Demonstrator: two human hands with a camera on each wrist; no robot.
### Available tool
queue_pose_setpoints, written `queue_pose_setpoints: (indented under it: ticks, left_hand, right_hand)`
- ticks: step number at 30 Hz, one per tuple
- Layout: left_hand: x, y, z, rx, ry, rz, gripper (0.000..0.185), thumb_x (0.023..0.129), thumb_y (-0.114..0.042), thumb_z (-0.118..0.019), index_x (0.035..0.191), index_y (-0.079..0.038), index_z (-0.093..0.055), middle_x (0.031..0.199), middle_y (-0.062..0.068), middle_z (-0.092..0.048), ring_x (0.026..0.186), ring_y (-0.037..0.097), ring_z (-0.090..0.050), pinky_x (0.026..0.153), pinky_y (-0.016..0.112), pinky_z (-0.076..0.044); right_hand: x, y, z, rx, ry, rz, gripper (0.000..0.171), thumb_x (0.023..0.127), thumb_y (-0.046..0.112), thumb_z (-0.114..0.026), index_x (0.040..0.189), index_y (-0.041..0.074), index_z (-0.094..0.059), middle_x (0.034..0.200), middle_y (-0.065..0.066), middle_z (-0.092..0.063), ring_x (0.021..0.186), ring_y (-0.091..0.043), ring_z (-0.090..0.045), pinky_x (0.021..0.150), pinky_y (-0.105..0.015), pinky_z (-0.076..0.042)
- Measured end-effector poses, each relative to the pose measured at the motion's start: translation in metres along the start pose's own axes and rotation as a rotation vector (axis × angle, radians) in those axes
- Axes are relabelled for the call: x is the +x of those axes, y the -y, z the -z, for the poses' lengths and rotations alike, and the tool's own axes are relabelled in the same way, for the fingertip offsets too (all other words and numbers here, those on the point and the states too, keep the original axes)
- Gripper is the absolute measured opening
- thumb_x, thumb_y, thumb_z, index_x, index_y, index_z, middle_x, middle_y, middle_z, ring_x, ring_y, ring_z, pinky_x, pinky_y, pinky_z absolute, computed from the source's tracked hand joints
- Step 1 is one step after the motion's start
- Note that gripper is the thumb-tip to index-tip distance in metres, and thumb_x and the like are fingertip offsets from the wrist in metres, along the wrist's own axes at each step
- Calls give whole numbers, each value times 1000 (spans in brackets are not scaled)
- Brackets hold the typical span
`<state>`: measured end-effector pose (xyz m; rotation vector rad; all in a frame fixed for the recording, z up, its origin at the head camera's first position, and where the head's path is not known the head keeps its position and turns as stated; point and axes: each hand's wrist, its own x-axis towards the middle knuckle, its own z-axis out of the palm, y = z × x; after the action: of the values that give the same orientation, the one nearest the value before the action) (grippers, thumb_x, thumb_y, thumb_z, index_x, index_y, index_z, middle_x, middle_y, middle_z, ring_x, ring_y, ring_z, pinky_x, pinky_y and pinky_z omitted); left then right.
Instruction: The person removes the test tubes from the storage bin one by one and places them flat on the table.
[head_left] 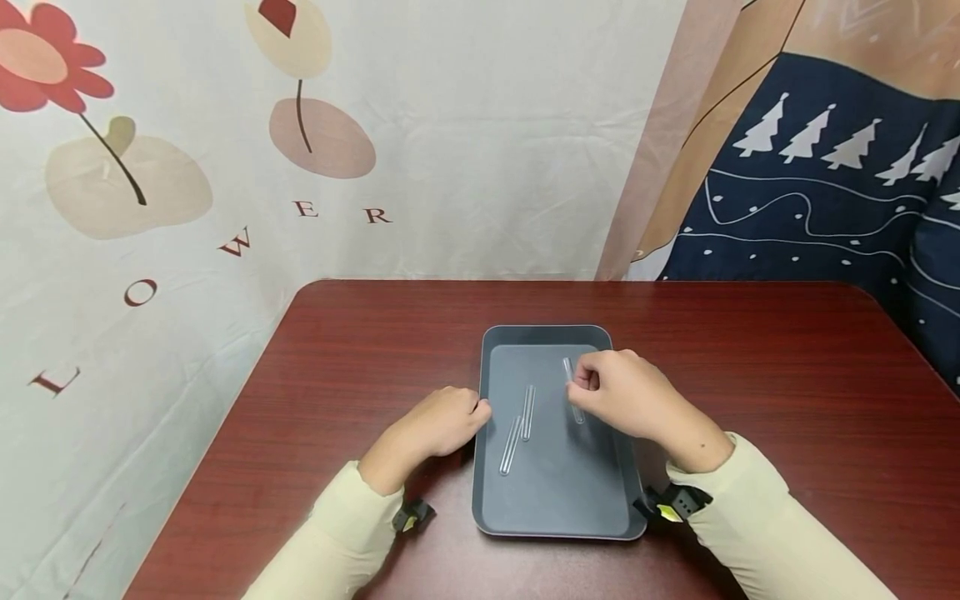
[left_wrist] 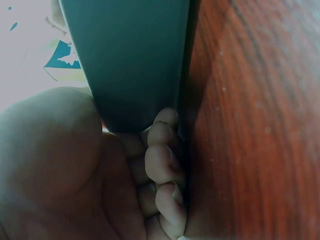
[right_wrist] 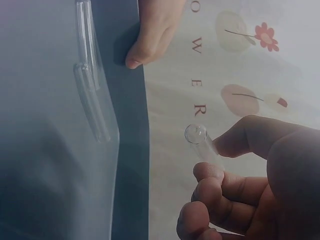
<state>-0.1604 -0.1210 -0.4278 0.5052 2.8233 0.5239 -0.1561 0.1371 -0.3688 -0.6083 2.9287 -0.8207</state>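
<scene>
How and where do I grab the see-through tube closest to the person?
I'd pinch the closest tube across its nearer half, coming from above, finger and thumb on its long sides. It's thin and straight and lies in the tray, whose raised walls could block a sideways reach; its far end lies right beside another tube.

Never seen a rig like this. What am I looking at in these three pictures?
There is no robot here, just a person's bare left hand and right hand. The wide picture comes from a camera worn on the head, looking forward and down; the two close-ups come from cameras worn on the left and right wrists. A gray tray sits on a reddish-brown table, with two clear tubes lying in it. The left hand grips the tray's left edge; the right pinches a third tube over the tray.
</scene>
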Motion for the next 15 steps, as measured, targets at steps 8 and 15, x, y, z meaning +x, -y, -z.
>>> queue_pose_setpoints:
  ticks: [8,15]
  left_hand:
    - [1,1,-1,6,5,3,40,98,-27,-40,59,-18,-40,58,-1,-44,63,20,-50,70,40,-48]
    - [1,1,0,5,9,1,40,98,-27,-40,59,-17,-41,58,-1,-45,63,20,-50,70,39,-47]
  right_hand:
    - [-1,-5,4,12,-19,1,19,84,19,-65,67,19,-56,58,8,-46,53,-8,-43,52,-25,-34]
    - [-2,-10,12,39,-26,-11,18,85,18,-65,69,18,-58,58,6,-47,55,-10,-45,52,-26,-36]
